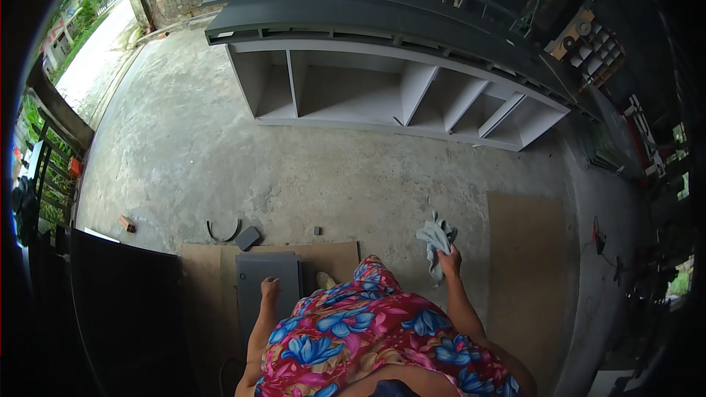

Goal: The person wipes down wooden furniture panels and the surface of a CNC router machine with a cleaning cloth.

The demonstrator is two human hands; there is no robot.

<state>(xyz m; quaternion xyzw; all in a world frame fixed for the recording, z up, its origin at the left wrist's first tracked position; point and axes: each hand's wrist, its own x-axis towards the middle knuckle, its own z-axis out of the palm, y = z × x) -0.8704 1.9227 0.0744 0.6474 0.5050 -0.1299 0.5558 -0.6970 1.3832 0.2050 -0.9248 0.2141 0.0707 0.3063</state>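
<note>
A crumpled light grey-blue rag (437, 237) hangs from my right hand (449, 259), whose fingers are closed round it. It is held out to the right of my body, over the concrete floor. My left hand (271, 290) is closed in a loose fist, with nothing showing in it. In this view it overlaps the right part of a dark grey panel (254, 272) that lies stacked with another on a brown board (334, 254). Just beyond the panels are a small dark grey block (249, 238) and a curved black strip (223, 231).
A long white cabinet frame (353, 95) with open compartments stands ahead, dark panels (382, 18) on top. Another brown board (529, 265) lies at right. A large black panel (125, 301) is at left. A small grey piece (318, 230) and a brick-like block (127, 224) sit on the floor.
</note>
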